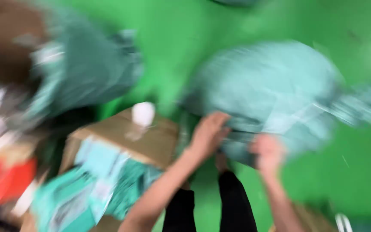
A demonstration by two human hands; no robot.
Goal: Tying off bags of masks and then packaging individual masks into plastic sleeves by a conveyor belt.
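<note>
The whole view is smeared by motion. A big pale teal plastic bag, stuffed full, lies on the green floor in front of me. My left hand rests on its near edge with the fingers spread over the plastic. My right hand is curled around a fold of the same bag at its lower side. Below the hands I see my legs in black trousers.
An open brown cardboard box at the lower left holds teal packets; a small white object sits on its flap. A darker teal bag lies at the upper left. Red and white items sit at the left edge.
</note>
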